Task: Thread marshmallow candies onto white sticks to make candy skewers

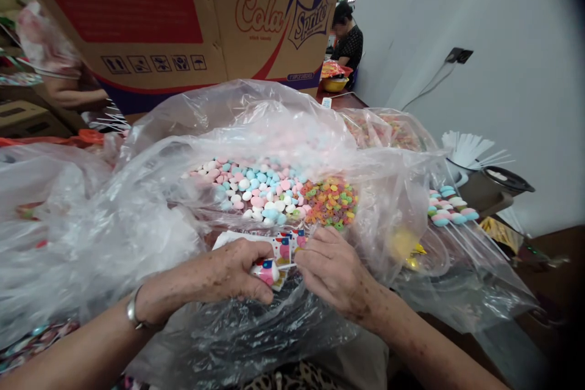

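My left hand [237, 268], a metal bangle at its wrist, is closed around a white candy [275, 272] with a colourful printed wrapper [262, 270] against it. From the candy a thin white stick [287, 266] runs to my right hand [333, 271], whose fingers are pinched on its far end. Under and behind my hands lie more printed wrappers [282, 245] on a white sheet or stack. Just beyond, pink, blue and white rounded candies [258, 186] form a pile, beside small multicoloured ring candies [333, 201]. My right palm is hidden.
Crumpled clear plastic [137, 225] surrounds the candies. A large cardboard box [219, 12] stands behind. At right are candies on sticks [450, 206], a dark container [496, 186] and a bundle of white sticks [468, 147]. One person [350, 36] sits farther back; another person's arm [73, 94] shows at left.
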A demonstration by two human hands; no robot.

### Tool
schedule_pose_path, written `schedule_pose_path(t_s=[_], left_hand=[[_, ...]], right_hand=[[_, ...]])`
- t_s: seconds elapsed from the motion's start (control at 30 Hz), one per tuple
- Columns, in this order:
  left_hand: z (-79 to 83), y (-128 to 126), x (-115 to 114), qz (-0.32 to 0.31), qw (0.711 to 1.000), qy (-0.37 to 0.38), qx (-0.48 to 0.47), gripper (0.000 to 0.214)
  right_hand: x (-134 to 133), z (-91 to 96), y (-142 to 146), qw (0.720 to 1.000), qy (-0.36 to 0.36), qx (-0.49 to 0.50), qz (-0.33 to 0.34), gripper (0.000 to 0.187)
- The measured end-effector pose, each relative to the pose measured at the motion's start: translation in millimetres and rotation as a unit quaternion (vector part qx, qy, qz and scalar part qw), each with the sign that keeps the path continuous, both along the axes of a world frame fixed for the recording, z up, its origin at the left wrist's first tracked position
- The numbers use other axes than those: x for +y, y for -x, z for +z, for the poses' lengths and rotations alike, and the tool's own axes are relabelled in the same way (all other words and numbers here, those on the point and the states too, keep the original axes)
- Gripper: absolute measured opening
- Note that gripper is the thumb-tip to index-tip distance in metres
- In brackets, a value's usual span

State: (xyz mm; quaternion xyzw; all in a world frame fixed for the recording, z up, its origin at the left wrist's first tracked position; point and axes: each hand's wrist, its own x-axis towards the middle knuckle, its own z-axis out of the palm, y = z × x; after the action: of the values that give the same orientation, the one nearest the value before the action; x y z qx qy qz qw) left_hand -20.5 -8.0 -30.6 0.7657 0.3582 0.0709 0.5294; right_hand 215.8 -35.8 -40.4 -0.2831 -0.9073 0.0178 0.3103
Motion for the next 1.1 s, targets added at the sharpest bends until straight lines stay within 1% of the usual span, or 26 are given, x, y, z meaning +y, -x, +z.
schedule_pose_path(t_s=[0.07,0.13,0.17,0.23,0.3,0.37,0.43,0.5,0.53,0.6,0.63,0.7,0.73,0.8,0.87,0.9,0.93,1.0,1.03,1.1], left_hand=[[-2.5,-4.0,-1.0,-0.003,0.999,-0.033,-0.004,0.033],[-5.2,-8.7,-2.8,-0.008,0.999,-0.04,-0.013,0.032],[-6.0,-11.0,-4.0,-0.004,0.999,-0.033,-0.016,0.03],[-5.3,-14.3,-6.5,0.021,0.999,0.01,-0.023,0.028],[-2.0,-15.3,-8.8,0.055,0.995,0.076,-0.041,0.024],[2.4,-15.3,-10.8,0.086,0.986,0.124,-0.066,0.024],[5.6,-16.4,-12.7,0.109,0.981,0.139,-0.081,0.033],[6.0,-19.7,-15.2,0.145,0.976,0.139,-0.084,0.038],[5.4,-22.0,-16.6,0.167,0.973,0.137,-0.082,0.038],[3.2,-26.9,-19.6,0.213,0.966,0.125,-0.071,0.036],[2.2,-29.0,-20.8,0.23,0.965,0.108,-0.064,0.035],[1.1,-31.9,-22.0,0.251,0.965,0.045,-0.057,0.035],[1.2,-32.8,-21.8,0.259,0.964,0.004,-0.056,0.035],[1.9,-34.5,-20.2,0.274,0.957,-0.071,-0.053,0.037],[2.3,-36.7,-18.0,0.277,0.952,-0.119,-0.059,0.037],[2.1,-38.1,-17.1,0.274,0.95,-0.132,-0.066,0.036],[1.6,-39.6,-16.4,0.271,0.95,-0.14,-0.074,0.035],[0.0,-42.0,-15.7,0.278,0.946,-0.139,-0.089,0.033],[-1.1,-42.6,-15.6,0.29,0.943,-0.124,-0.101,0.033],[-3.4,-42.4,-16.0,0.311,0.939,-0.048,-0.141,0.033]], right_hand=[[-1.0,-4.7,5.5,1.0,0.024,-0.005,-0.009,0.025],[-0.5,-10.3,11.6,0.999,0.045,-0.006,0.0,0.026],[0.6,-12.7,14.1,0.999,0.048,-0.006,0.008,0.027],[4.1,-14.8,16.7,0.998,0.059,0.003,0.026,0.027],[8.5,-12.6,14.7,0.993,0.112,0.041,0.011,0.019],[12.4,-7.3,9.4,0.975,0.198,0.099,-0.032,0.008],[14.8,-2.0,3.9,0.953,0.263,0.134,-0.064,0.007],[15.9,1.1,1.1,0.945,0.292,0.134,-0.061,0.017],[16.2,1.6,1.1,0.943,0.302,0.128,-0.053,0.023],[16.5,0.6,3.6,0.934,0.332,0.126,-0.039,0.025],[16.6,-0.6,5.8,0.926,0.35,0.133,-0.033,0.024],[16.3,-3.7,11.3,0.906,0.385,0.171,-0.033,0.022],[15.7,-5.6,14.5,0.891,0.4,0.209,-0.039,0.019],[13.5,-9.8,21.3,0.847,0.434,0.304,-0.05,0.019],[9.9,-13.9,28.5,0.799,0.475,0.366,-0.046,0.031],[7.8,-15.5,31.8,0.783,0.495,0.374,-0.043,0.036],[5.6,-16.6,34.7,0.774,0.511,0.371,-0.044,0.035],[1.8,-17.4,38.8,0.776,0.517,0.356,-0.06,0.027],[0.3,-17.2,39.7,0.781,0.509,0.355,-0.074,0.023],[-1.6,-16.9,40.0,0.792,0.48,0.364,-0.1,0.02]])
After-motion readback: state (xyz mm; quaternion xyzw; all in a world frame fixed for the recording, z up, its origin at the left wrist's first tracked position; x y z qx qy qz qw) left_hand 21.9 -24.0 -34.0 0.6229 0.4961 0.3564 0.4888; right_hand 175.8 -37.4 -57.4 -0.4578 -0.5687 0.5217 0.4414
